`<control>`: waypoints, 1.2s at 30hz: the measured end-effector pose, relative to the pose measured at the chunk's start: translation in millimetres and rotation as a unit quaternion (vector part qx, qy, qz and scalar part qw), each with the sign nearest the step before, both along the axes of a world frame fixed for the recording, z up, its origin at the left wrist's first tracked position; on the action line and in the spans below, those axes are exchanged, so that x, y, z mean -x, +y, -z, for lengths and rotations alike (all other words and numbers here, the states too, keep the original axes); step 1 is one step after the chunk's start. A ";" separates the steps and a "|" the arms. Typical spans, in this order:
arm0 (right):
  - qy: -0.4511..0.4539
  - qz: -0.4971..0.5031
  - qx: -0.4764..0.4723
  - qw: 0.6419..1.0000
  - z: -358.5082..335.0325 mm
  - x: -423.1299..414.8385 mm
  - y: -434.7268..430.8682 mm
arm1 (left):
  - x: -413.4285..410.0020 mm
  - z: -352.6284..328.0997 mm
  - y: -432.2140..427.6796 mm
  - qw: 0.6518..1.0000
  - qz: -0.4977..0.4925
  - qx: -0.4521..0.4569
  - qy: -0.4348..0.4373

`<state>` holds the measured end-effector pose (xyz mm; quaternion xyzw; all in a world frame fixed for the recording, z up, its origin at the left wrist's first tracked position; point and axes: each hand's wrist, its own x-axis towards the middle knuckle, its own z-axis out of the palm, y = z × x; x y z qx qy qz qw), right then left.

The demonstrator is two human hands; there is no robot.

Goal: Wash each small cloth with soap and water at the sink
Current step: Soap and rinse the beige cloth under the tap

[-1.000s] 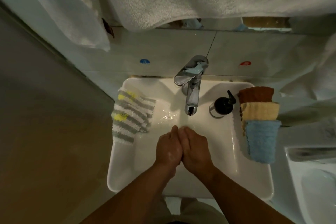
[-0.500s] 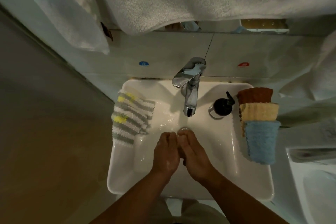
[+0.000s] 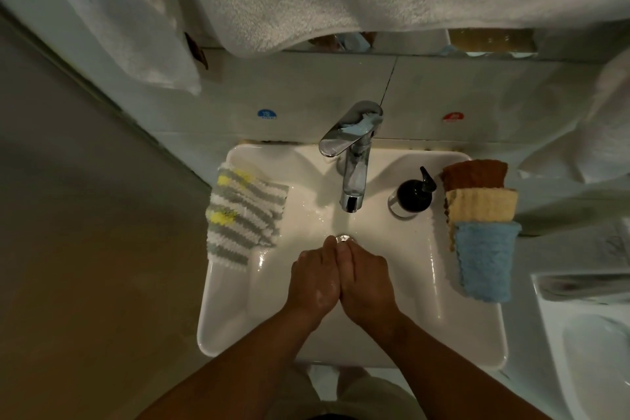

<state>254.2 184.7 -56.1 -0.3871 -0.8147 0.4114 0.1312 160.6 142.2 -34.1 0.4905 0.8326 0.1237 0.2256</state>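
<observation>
Our left hand (image 3: 313, 278) and right hand (image 3: 367, 283) are pressed flat together, fingers straight, holding nothing, right in front of the tap (image 3: 354, 177). The striped cloth (image 3: 242, 215) lies left of the tap. On its right we see the brown cloth (image 3: 474, 174), yellow cloth (image 3: 481, 204) and blue cloth (image 3: 484, 259) overlapping.

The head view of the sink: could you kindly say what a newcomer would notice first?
The left hand and right hand press together in the middle of the white sink, below the chrome faucet, with no cloth visible between them. A striped cloth lies on the sink's left rim; a brown cloth, a tan cloth and a blue cloth overlap along its right rim, beside a black soap dispenser.
</observation>
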 end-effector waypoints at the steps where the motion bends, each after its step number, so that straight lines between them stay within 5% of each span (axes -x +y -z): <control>1: -0.012 -0.021 -0.030 0.999 8.3 -1.3 1.1 | 0.3 2.7 0.4 0.999 -0.004 0.040 -0.022; 10: -0.016 -0.100 -0.313 0.944 25.5 -7.1 6.5 | -0.5 -1.0 1.4 0.980 -0.098 0.093 -0.143; 12: -0.048 -0.041 -0.212 0.975 10.7 -0.8 8.7 | 1.5 -7.2 2.1 0.936 -0.209 0.071 -0.274; 15: -0.032 0.117 0.165 0.979 -9.9 1.5 14.7 | -1.4 -11.9 -5.7 0.836 -0.319 -0.014 -0.446; 17: 0.038 0.116 0.281 0.952 -13.3 -4.2 15.5 | -1.2 -6.1 -13.7 0.849 -0.299 -0.040 -0.434; 25: 0.035 0.124 0.050 0.990 -19.1 0.3 -9.1 | -7.5 -3.8 -13.4 0.964 -0.151 -0.091 -0.201; 31: 0.005 -0.017 -0.197 0.980 -7.1 1.1 -0.3 | -2.1 10.7 -13.6 0.986 -0.072 -0.064 -0.139; 36: 0.006 -0.017 -0.332 0.943 4.8 -1.2 5.2 | 1.0 2.9 -9.3 0.991 -0.050 -0.103 -0.062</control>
